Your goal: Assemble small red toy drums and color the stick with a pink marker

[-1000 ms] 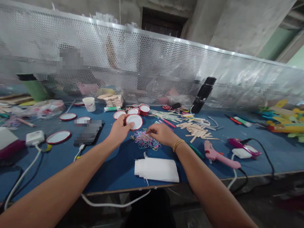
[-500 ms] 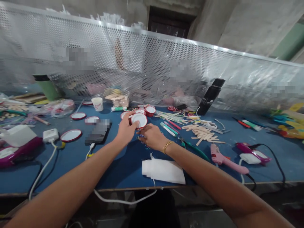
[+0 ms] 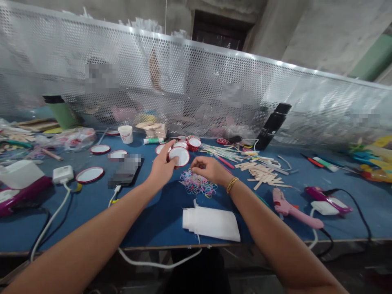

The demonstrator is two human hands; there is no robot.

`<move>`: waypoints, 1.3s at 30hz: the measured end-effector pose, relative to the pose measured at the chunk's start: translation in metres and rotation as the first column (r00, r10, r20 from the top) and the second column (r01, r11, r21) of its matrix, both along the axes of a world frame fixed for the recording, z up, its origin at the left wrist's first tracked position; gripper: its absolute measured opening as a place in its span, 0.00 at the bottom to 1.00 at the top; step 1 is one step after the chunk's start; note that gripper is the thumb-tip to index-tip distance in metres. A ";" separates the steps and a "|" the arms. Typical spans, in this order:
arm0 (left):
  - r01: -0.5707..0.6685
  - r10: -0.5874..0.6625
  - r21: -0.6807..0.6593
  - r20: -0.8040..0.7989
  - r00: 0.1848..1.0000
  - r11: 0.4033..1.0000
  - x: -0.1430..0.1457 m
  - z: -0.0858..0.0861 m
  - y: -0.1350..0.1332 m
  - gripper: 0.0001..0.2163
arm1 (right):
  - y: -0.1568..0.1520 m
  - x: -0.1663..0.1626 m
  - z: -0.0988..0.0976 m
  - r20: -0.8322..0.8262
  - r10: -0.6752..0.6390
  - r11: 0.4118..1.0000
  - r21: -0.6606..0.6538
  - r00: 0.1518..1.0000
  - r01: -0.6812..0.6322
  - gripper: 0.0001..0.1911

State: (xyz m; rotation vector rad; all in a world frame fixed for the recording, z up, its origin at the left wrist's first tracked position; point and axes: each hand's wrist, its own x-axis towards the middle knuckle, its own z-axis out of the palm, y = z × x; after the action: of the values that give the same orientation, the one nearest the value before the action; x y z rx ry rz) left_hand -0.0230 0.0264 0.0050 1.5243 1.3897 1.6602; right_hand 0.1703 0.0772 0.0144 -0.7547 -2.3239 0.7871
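Note:
A round jar lid (image 3: 180, 157), white inside with a red rim, is gripped at its left edge by my left hand (image 3: 162, 166), thumb on its white face. To its right, my right hand (image 3: 208, 168) has its fingers curled into a pinch, apart from the lid. Whatever those fingertips may hold is too small to make out. Just below that hand lies a tangled pile of small coloured loops (image 3: 197, 183), like tiny rubber bands. More red-rimmed lids (image 3: 194, 143) sit behind the held one, some partly covered by my left hand.
A white folded packet (image 3: 211, 222) lies near the front edge. Wooden sticks (image 3: 260, 172), a pink glue gun (image 3: 295, 210) and pens are to the right. Leftward are a phone (image 3: 127, 171), loose lids (image 3: 90, 174) and a paper cup (image 3: 125, 134). A perforated metal screen (image 3: 202, 90) runs behind.
My right hand has drawn away from the lid to the right, and the pile of loops now shows. My left hand keeps the lid in nearly the same place.

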 end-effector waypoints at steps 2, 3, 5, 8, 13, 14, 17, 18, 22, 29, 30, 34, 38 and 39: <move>0.021 -0.022 -0.042 -0.008 1.000 0.999 0.000 0.000 0.001 0.25 | 0.004 0.004 0.000 -0.029 0.013 0.999 -0.036 1.000 -0.014 0.07; 0.027 -0.028 -0.058 -0.022 0.999 0.998 -0.001 -0.001 0.001 0.23 | 0.005 0.006 -0.001 -0.029 0.016 0.999 -0.032 0.999 -0.017 0.07; 0.029 -0.034 -0.067 -0.075 0.997 0.997 -0.003 -0.003 0.003 0.19 | 0.007 0.009 -0.001 -0.016 0.013 1.000 0.010 1.000 -0.013 0.07; -0.002 -0.009 -0.063 -0.175 0.984 0.998 -0.006 -0.006 0.005 0.16 | 0.006 0.011 0.001 -0.013 0.001 0.998 0.068 1.000 0.000 0.07; -0.003 -0.006 -0.030 -0.285 0.958 1.000 -0.008 -0.008 0.006 0.13 | 0.001 0.009 0.005 -0.013 0.011 1.000 -0.001 1.000 -0.011 0.06; 0.010 -0.020 -0.036 -0.285 0.958 0.999 -0.008 -0.008 0.005 0.12 | 0.000 0.007 0.005 -0.004 0.009 1.000 -0.016 1.000 -0.009 0.06; 0.034 -0.042 -0.032 -0.339 0.940 0.999 -0.007 -0.006 0.003 0.10 | -0.003 0.004 0.006 0.007 -0.001 1.000 -0.030 1.000 0.001 0.04; 0.030 -0.039 -0.029 -0.373 0.927 0.999 -0.006 -0.005 0.002 0.09 | -0.004 0.003 0.007 0.002 -0.010 1.000 -0.027 1.000 0.010 0.04; 0.028 -0.048 -0.049 -0.459 0.887 0.998 -0.004 -0.002 -0.002 0.08 | -0.004 0.001 0.004 -0.027 -0.051 0.998 -0.038 0.998 0.050 0.04; 0.031 -0.065 -0.071 -0.544 0.836 0.997 0.000 -0.005 -0.005 0.08 | -0.001 -0.003 -0.003 -0.085 -0.067 0.997 -0.039 0.994 0.063 0.07; 0.032 -0.063 -0.065 -0.559 0.827 0.997 0.000 -0.005 -0.006 0.08 | -0.002 -0.003 -0.003 -0.094 -0.067 0.997 -0.050 0.993 0.063 0.08; 0.030 -0.064 -0.067 -0.591 0.804 0.997 0.000 -0.001 -0.008 0.07 | -0.004 -0.005 -0.003 -0.105 -0.076 0.996 -0.059 0.992 0.070 0.09; -0.050 0.003 -0.064 -0.591 0.807 0.997 0.002 0.003 -0.012 0.03 | -0.008 -0.005 -0.002 -0.098 0.001 0.992 -0.124 0.995 -0.013 0.10; -0.069 0.021 -0.058 -0.594 0.804 0.996 0.003 0.004 -0.013 0.03 | -0.009 -0.005 -0.001 -0.099 0.042 0.986 -0.154 0.994 -0.057 0.10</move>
State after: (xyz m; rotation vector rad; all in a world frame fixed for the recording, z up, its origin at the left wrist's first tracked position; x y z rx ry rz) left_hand -0.0200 0.0139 0.0089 2.0872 1.7822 1.1638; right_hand 0.1649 0.0679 0.0132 -0.7119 -2.2223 1.0160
